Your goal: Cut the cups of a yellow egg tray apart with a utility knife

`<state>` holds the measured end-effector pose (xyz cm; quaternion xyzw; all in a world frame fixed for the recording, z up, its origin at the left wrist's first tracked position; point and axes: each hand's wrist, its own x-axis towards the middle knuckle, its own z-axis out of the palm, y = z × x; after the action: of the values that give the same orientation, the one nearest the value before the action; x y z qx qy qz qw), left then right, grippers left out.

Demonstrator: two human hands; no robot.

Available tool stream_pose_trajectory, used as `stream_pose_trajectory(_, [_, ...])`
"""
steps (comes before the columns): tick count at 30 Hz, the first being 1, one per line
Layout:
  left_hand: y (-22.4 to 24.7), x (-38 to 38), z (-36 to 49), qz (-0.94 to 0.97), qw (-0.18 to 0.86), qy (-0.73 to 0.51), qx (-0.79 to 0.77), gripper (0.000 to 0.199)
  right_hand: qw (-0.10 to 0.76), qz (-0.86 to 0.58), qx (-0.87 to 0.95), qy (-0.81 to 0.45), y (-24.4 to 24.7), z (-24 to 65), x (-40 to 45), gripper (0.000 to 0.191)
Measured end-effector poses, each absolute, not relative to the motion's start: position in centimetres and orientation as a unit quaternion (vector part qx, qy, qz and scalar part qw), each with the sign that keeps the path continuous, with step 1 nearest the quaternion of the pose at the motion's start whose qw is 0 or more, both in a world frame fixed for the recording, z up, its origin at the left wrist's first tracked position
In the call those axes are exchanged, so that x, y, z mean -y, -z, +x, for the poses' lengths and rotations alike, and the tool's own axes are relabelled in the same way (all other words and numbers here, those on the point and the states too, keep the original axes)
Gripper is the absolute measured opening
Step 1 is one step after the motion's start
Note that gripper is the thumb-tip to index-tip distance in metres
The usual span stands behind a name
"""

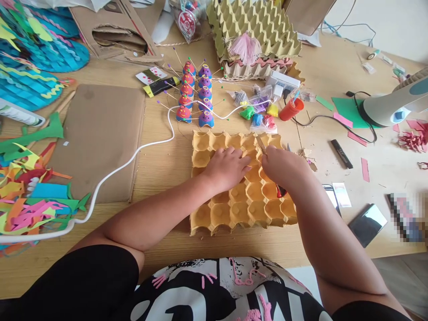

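A yellow-orange egg tray [220,213] lies cups-up on the wooden table in front of me. My left hand [228,169] rests on its middle, fingers bent loosely over the cups and holding nothing I can see. In my right hand [284,166] is a knife [260,143], its narrow blade pointing away from me at the tray's right part. The red and black handle end shows below the fist. Most of the handle is hidden by the fingers. A thin dark pointed tip [288,146] shows just right of the tray; what it belongs to is unclear.
Painted egg-cup figures [186,94] with pins stand beyond the tray, crossed by a white cable [133,155]. Stacked egg trays [257,22], clay packets [257,119] and a red cup [291,109] sit farther back. Cardboard [100,147] and paper scraps lie left; a glue gun-like white device [388,104] right.
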<state>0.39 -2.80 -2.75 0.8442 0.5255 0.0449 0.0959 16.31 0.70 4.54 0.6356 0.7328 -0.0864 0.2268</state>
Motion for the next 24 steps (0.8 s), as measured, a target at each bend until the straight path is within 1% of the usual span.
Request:
stream_pose_trajectory(3, [2.7, 2.8, 0.3, 0.844, 0.097, -0.047, -0.525, 0.034, 0.214, 0.666, -0.711, 0.072, -4.9, 16.7, -0.2, 0.042])
stream_pose_trajectory(7, [2.7, 2.8, 0.3, 0.844, 0.097, -0.052, -0.525, 0.032, 0.21, 0.637, -0.738, 0.078, -4.2, 16.9, -0.4, 0.044])
stream_pose_trajectory(12, [2.7, 2.8, 0.4, 0.844, 0.1, -0.053, -0.524, 0.033, 0.226, 0.622, -0.746, 0.075, -3.7, 16.9, -0.9, 0.044])
stream_pose_trajectory(24, [3.1, 2.8, 0.4, 0.843, 0.094, -0.065, -0.526, 0.031, 0.222, 0.649, -0.724, 0.078, -3.8, 16.1, -0.6, 0.043])
